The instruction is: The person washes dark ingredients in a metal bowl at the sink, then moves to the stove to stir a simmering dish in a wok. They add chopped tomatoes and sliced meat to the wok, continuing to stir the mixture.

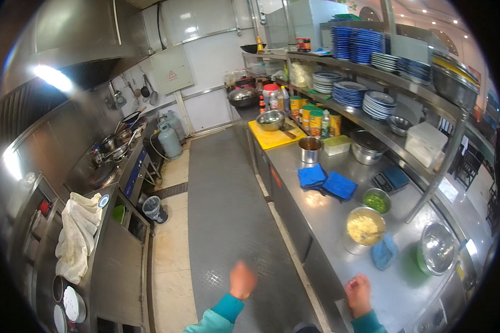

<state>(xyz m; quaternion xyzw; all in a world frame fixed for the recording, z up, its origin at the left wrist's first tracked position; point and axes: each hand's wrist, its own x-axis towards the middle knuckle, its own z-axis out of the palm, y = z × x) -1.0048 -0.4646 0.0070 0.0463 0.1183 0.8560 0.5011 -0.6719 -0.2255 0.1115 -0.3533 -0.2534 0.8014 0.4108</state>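
Over the grey floor mat, my left hand point(243, 279) is blurred, and I see nothing in it. My right hand point(358, 293) is by the front edge of the steel counter point(333, 224), its fingers curled; no held thing shows. Beyond it on the counter stands a metal pot point(355, 248) with pale yellow chopped food point(363, 229). A light blue cloth point(385, 252) lies against that pot. Just behind is a smaller metal container of chopped greens point(375, 202). A shiny metal bowl point(436, 249) sits farther right, with a green one beneath or beside it.
Folded blue cloths point(339, 185), a kitchen scale point(391, 180) and a yellow cutting board point(266, 139) occupy the counter farther along. Stacked plates point(350, 92) fill the shelves above. A stove point(121, 156), gas cylinders point(170, 140) and a bin point(154, 208) line the left side of the grey mat point(225, 200).
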